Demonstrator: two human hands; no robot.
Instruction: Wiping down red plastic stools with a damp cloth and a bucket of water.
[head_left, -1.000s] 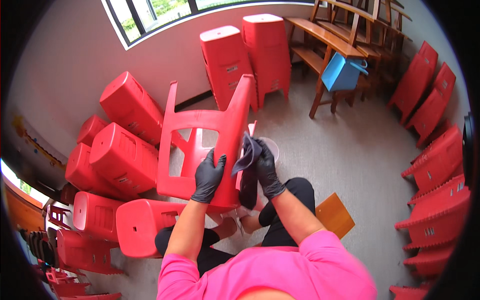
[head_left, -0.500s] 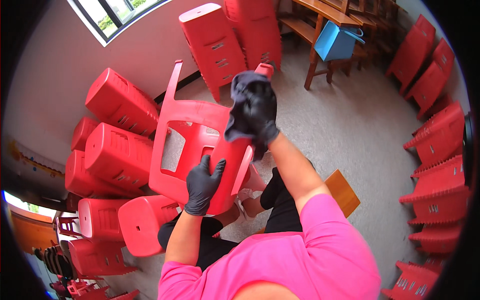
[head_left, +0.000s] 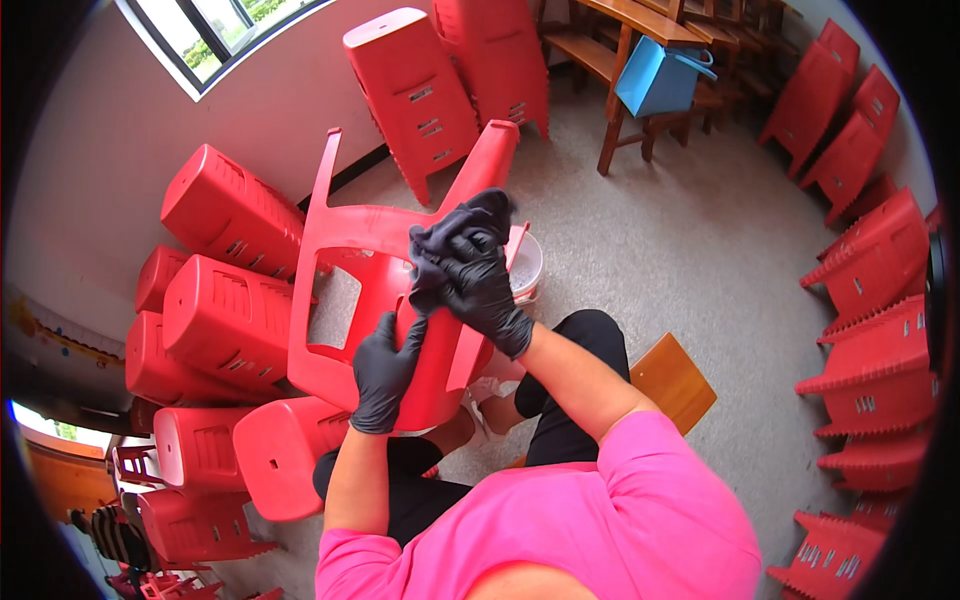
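Note:
A red plastic stool is tipped over in front of me, its legs pointing away. My left hand, in a black glove, grips the stool near its seat end, thumb and fingers against the plastic. In my right hand, also black-gloved, is a crumpled dark cloth. The cloth lies against the stool's right side, below the base of one leg. Part of that side is hidden under the cloth and hand. Partly behind the stool stands a white bucket holding liquid.
Stacked red stools stand on my left and by the far wall. More stacks line the right side. A wooden board is beside my right knee. A blue container hangs by wooden furniture at the back.
My right hand and the cloth have moved down and left along the stool, from the leg toward the seat end. The bucket has come into view. My left hand keeps its hold.

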